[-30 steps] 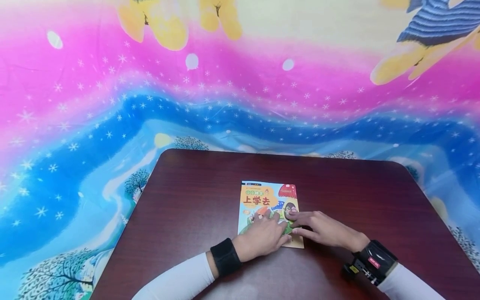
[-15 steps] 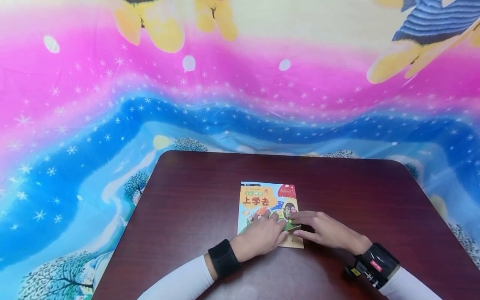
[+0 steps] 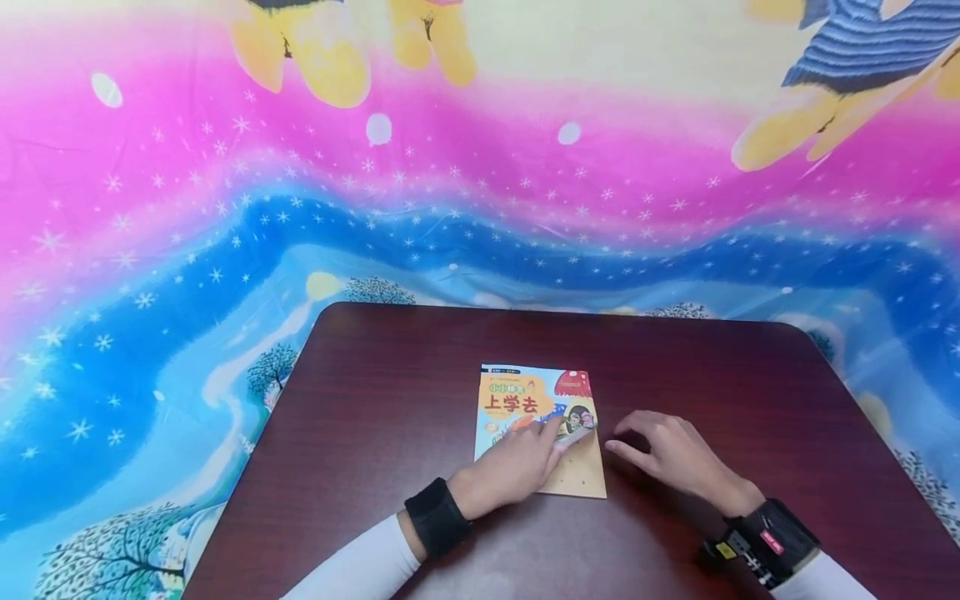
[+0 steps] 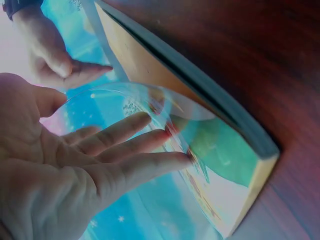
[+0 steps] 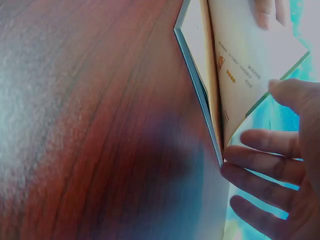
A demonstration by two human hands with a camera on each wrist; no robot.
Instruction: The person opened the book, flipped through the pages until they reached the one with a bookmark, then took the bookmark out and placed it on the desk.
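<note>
A thin children's picture book (image 3: 517, 392) lies on the table, its cover facing up. The lower right part of the cover is bent up, baring a pale yellowish page (image 3: 581, 475) beneath. My left hand (image 3: 506, 467) holds the raised cover (image 4: 225, 150); in the left wrist view its thumb is at the cover's edge and its fingers lie along the printed face. Just to the right of the book, my right hand (image 3: 671, 454) has loosely bent fingers and holds nothing. The right wrist view shows the cover's white inner side (image 5: 250, 65) with small print.
The dark reddish-brown table (image 3: 390, 358) has rounded far corners. Behind it hangs a colourful printed cloth (image 3: 450, 208) with snowflakes and trees. Black bands (image 3: 438, 517) circle both wrists, and a small camera (image 3: 716, 552) sits on the right one.
My right hand has let go of the book's right edge and moved off to the right. The cover's lower corner has bent up further, now held by the left hand, which has shifted slightly left.
</note>
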